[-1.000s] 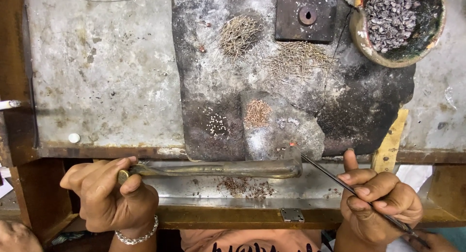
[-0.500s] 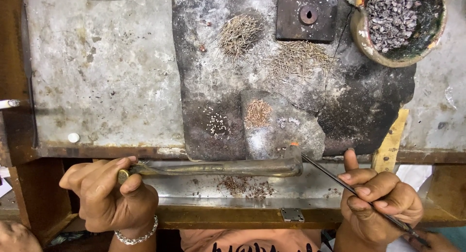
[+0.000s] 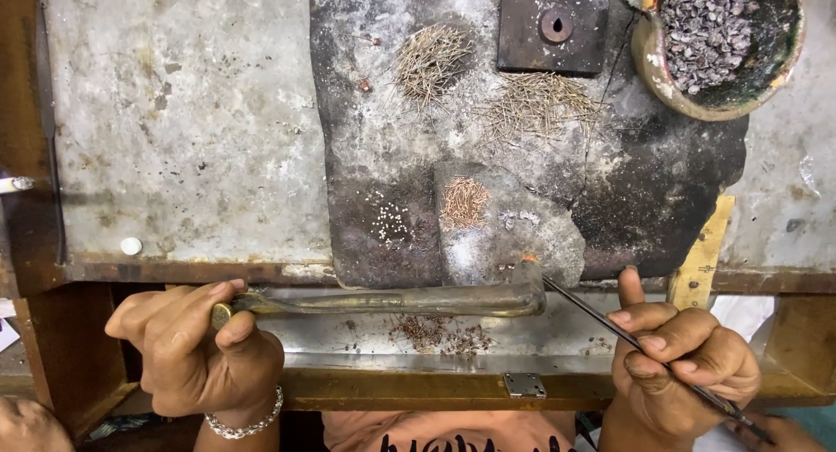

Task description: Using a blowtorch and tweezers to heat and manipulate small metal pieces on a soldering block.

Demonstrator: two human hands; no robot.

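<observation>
The left hand (image 3: 196, 352) is wrapped tight around the long, dull brass blowpipe torch (image 3: 392, 301). The torch lies flat along the front edge of the bench, and its bent tip sits at the edge of the small grey stone block (image 3: 505, 230). A tiny orange glow (image 3: 529, 259) shows there. The right hand (image 3: 684, 365) pinches the thin dark metal tweezers (image 3: 627, 339) between thumb and fingers, like a pencil. The tweezer tip comes right up to the glow.

Things could go wrong here. The little heap of short copper-coloured wire bits (image 3: 464, 201) and the scatter of tiny pale beads (image 3: 392, 221) lie near the flame. If the torch tip swings, it could melt or blow them away. If the tweezers slip, they could knock small bits off the edge onto the shiny metal tray (image 3: 348, 330) below. The fingers are close to the heat too, so a slip could burn them.

The round clay bowl of dark chips (image 3: 718, 43) sits well apart, at the back right.
</observation>
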